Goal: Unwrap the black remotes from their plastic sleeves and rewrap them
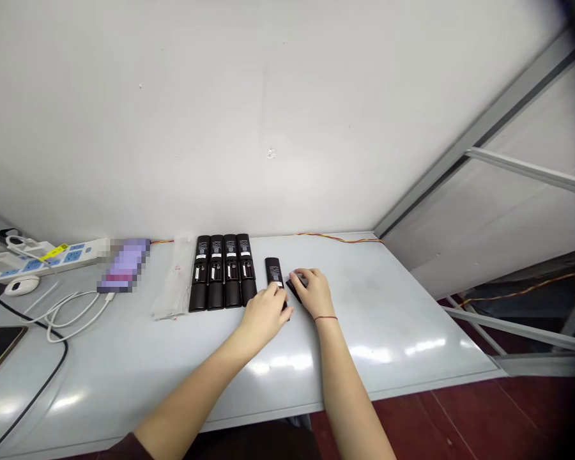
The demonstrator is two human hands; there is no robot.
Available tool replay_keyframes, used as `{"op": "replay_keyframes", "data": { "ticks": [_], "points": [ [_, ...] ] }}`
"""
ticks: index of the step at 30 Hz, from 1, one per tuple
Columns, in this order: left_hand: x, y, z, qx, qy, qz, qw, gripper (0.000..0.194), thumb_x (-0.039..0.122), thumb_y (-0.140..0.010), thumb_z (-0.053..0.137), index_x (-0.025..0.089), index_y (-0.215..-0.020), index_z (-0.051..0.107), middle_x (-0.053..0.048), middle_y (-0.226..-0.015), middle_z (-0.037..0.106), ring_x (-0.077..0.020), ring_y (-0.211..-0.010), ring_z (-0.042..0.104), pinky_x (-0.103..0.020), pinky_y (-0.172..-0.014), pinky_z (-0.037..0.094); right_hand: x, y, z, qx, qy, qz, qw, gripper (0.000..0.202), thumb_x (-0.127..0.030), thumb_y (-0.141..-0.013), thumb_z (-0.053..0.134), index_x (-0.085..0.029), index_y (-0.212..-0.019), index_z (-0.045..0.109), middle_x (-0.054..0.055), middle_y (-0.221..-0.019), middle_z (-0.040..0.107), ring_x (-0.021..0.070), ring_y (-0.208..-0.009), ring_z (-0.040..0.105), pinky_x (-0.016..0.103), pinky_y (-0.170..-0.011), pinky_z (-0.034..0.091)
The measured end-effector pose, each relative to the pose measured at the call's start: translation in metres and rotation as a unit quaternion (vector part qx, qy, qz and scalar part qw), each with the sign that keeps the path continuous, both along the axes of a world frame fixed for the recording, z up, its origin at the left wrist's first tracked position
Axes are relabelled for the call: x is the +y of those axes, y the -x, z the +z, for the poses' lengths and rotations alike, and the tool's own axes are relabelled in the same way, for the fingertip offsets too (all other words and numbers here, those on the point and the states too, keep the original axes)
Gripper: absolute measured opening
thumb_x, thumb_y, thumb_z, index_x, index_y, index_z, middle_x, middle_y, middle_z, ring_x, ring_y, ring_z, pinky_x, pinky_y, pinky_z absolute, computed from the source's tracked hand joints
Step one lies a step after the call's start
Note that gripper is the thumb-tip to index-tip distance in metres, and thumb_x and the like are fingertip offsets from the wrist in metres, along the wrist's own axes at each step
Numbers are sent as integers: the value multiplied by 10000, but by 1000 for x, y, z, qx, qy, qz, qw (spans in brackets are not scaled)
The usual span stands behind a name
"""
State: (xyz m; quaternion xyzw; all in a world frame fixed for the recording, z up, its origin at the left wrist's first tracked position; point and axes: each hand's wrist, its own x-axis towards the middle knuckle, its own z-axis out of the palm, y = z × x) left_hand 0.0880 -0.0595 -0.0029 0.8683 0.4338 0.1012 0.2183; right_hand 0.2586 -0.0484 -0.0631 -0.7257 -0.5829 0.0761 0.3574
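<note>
Remote: lies apart, just right of the row of four others.
Left hand: closed on that remote's lower end.
Right hand: apart from the left, farther right of the row, closed on a dark piece.
Handling: pinning the remote flat while the piece stays level should avoid slips.
Surface: grey, glossy; clear bag just left of the row.
Room: pale wall behind the row.

Remotes: 5 (four plus one apart) | hands: 2 | dark piece: 1 | power strip: 1
</note>
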Motion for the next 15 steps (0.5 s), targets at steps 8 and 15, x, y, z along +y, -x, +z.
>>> {"op": "replay_keyframes", "data": {
  "ticks": [8,15],
  "points": [
    [-17,9,-13,37,-54,-70,995,145,232,-896,472,194,-961,596,-60,-993,617,-217,-904,582,-322,-725,436,-2,3,4,-15,17,16,1000,319,-371,-842,472,-160,-933,692,119,-873,632,238,-821,570,402,-847,423],
    [1,3,-13,44,-105,-26,993,172,247,-921,438,182,-975,588,-80,-990,623,-228,-928,554,-363,-777,354,-9,8,11,-23,20,26,999,318,-312,-821,485,-142,-1044,634,131,-939,638,249,-871,581,412,-861,434]
  ]
}}
